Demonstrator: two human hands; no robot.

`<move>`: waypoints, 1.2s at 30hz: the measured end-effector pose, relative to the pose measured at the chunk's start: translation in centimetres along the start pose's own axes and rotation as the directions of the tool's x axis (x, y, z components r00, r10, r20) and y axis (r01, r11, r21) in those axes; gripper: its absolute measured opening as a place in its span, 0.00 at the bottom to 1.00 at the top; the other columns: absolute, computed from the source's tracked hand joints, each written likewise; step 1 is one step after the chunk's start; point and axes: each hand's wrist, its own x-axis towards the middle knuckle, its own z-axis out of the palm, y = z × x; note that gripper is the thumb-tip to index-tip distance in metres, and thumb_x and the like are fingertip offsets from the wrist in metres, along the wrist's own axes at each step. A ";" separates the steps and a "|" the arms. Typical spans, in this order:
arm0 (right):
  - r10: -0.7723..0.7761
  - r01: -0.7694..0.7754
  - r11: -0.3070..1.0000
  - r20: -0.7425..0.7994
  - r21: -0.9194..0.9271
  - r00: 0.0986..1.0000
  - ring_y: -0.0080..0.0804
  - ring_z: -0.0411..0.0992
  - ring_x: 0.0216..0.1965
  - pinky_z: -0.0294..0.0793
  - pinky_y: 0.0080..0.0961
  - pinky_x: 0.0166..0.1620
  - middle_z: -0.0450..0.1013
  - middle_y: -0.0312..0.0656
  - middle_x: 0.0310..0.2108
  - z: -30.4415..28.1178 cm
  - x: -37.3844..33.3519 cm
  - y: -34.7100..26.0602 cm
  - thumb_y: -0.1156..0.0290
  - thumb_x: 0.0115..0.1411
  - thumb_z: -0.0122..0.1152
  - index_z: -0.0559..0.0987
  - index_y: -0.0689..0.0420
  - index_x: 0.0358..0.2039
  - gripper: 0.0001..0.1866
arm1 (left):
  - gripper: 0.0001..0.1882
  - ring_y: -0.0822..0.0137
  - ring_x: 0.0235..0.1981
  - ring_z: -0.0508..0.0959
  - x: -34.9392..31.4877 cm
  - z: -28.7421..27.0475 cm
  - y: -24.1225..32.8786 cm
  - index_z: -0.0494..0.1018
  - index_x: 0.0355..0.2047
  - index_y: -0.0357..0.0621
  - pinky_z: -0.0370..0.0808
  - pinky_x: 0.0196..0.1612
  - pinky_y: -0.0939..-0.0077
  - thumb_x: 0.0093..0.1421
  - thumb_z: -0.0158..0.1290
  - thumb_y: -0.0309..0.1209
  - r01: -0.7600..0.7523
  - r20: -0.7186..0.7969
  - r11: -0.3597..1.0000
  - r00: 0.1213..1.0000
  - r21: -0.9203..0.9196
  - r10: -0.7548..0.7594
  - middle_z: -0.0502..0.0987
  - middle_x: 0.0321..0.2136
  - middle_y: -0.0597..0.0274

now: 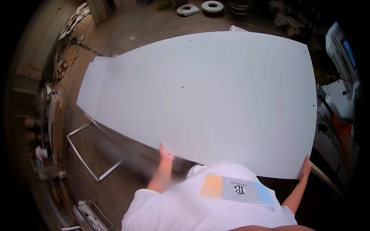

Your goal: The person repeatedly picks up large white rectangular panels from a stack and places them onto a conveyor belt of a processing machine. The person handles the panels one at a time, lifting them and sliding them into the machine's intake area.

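A large white flat panel (pixel 223 100) with a few small dark holes spreads across the middle of the view. My left hand (pixel 166 152) holds its near edge, left of my body, with the thumb side showing on top; the fingers beneath are hidden. My right hand (pixel 306 168) grips the panel's near right corner along the right edge, its fingers partly hidden. At the far left end, another pale panel (pixel 88 85) shows from beneath the large one. What bears the panel from below is mostly covered.
A machine with a screen (pixel 343 48) stands at the right, with a ribbed hose (pixel 323 175) near my right hand. A white metal frame (pixel 83 157) is at the lower left. Boards and scraps (pixel 58 119) line the left side. Rolls of banding (pixel 212 6) lie at the back.
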 end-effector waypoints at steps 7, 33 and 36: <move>0.107 -0.186 0.956 -0.322 -0.227 0.941 0.47 0.65 0.60 0.60 0.34 0.61 0.69 0.57 0.56 -0.4 0.4 2.5 0.31 0.59 0.43 0.72 0.66 0.56 0.46 | 0.34 0.52 0.61 0.65 9.2 -6.6 7.3 0.64 0.60 0.44 0.60 0.64 0.56 0.66 0.40 0.57 -0.047 0.054 0.906 0.998 0.421 0.027 0.67 0.60 0.59; 0.292 -0.437 0.882 -0.525 -0.176 0.800 0.53 0.74 0.43 0.73 0.43 0.45 0.77 0.50 0.39 3.5 -8.6 10.0 0.32 0.62 0.36 0.78 0.52 0.37 0.36 | 0.33 0.55 0.62 0.63 -0.1 -0.4 8.4 0.58 0.64 0.44 0.58 0.64 0.60 0.65 0.36 0.52 -0.172 0.139 0.610 0.985 0.774 0.102 0.63 0.62 0.59; 0.334 -0.465 0.872 -0.509 -0.151 0.793 0.53 0.74 0.44 0.73 0.43 0.45 0.77 0.50 0.40 4.1 -10.4 14.4 0.32 0.62 0.35 0.79 0.52 0.37 0.36 | 0.33 0.55 0.62 0.63 -2.3 -0.8 8.3 0.58 0.64 0.43 0.58 0.64 0.61 0.65 0.37 0.51 -0.207 0.164 0.550 0.978 0.809 0.127 0.63 0.62 0.59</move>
